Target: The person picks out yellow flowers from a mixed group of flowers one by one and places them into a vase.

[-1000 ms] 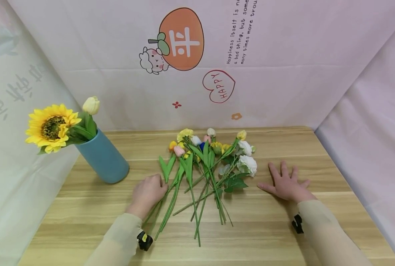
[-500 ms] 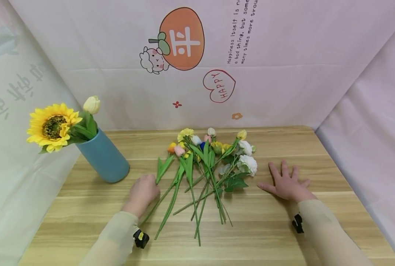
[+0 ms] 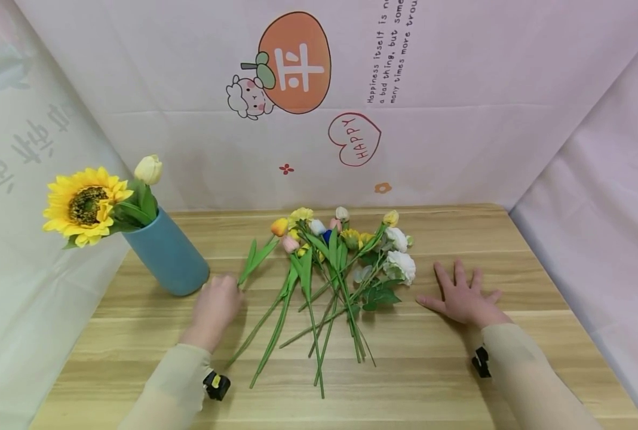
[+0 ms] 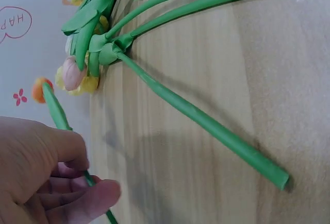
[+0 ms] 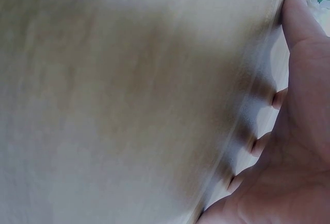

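Observation:
My left hand (image 3: pixel 218 307) pinches the green stem of an orange-yellow tulip (image 3: pixel 279 226), thumb and fingers around it in the left wrist view. The tulip's leaves (image 3: pixel 255 261) point up and right from the hand, toward the loose flowers. A blue vase (image 3: pixel 169 254) stands just behind and left of this hand, holding a large sunflower (image 3: pixel 89 205) and a cream tulip (image 3: pixel 148 170). My right hand (image 3: pixel 465 298) rests on the table at the right, fingers spread and holding nothing. White flowers (image 3: pixel 399 266) lie to the left of its thumb.
Several artificial flowers lie in a loose pile mid-table, among them a pink tulip (image 3: pixel 290 243) and a blue bloom (image 3: pixel 327 236). Their stems (image 3: pixel 319 346) cross toward the front of the wooden table (image 3: pixel 405 388). A printed white cloth (image 3: pixel 448 119) hangs behind.
My left hand has moved left, drawing the orange-yellow tulip away from the pile, and its leaves have swung over to the left. The right hand has stayed in place.

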The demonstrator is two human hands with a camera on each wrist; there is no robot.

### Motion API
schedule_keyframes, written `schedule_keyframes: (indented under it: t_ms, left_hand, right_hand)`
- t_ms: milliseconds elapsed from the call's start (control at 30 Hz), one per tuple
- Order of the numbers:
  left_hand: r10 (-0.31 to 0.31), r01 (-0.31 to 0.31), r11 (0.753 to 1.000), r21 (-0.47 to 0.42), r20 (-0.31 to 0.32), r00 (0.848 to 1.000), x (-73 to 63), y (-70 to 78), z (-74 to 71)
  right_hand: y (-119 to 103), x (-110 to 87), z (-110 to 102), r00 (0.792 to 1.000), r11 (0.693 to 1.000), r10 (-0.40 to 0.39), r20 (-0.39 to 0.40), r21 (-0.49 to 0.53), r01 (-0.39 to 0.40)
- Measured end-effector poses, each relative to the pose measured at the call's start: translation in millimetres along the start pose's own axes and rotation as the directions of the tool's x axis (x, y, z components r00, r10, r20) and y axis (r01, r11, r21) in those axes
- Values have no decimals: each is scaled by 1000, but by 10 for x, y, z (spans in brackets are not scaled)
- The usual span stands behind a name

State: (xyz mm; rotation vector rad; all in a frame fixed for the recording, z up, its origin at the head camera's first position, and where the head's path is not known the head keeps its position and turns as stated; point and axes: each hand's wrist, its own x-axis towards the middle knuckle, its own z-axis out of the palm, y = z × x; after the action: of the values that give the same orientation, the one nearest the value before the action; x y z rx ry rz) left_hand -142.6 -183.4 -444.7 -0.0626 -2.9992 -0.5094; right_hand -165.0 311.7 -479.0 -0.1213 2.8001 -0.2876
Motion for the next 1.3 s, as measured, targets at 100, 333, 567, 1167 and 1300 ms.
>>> schedule_keyframes:
  t_ms: [100, 333, 567, 1167, 1300]
  left_hand:
    - [87, -80, 994, 71, -100, 991, -1, 26, -23]
    - [234, -192, 965, 179, -251, 939, 7, 142, -162]
    - [444, -351, 893, 283, -412, 796, 29, 307, -364]
    - [588, -458, 808, 371, -564, 580, 97, 571, -887]
    - [571, -443, 819, 365, -600, 560, 136, 567, -1011]
  right_hand:
    - [4, 0, 5, 1000, 1000, 3, 2, 4, -3]
    - [-1, -3, -3, 1000, 1000, 5, 5, 8, -5]
    - [-4, -8, -15, 1000, 1000, 6, 16, 6, -7]
    - [-18, -17, -23, 1000, 1000, 3, 12, 8, -3]
    - [-20, -17, -26, 1000, 1000, 2, 13, 6, -2]
